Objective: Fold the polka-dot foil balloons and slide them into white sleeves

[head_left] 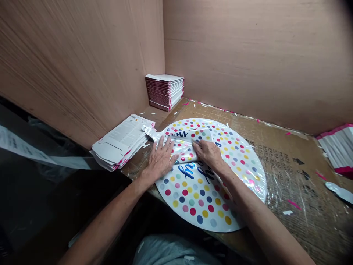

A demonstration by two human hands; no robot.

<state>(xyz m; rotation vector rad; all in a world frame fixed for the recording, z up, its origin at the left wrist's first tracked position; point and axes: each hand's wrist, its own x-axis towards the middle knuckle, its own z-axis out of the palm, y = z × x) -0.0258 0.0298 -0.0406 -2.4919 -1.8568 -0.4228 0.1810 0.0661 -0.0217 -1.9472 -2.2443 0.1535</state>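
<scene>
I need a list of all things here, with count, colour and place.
Round foil balloon: one, white with coloured dots, on table, top folded.
Flat cardboard stack: one, white and pink, back corner.
Printed card stack: one, white, left of balloon.
Pink-edged white card stack: one, right table edge.
Plastic-covered cardboard tabletop: one, brown, under everything.
Plywood walls: two, pinkish brown, behind table.
Left hand: one, bare, flat on fold.
Right hand: one, bare, flat on fold.
</scene>
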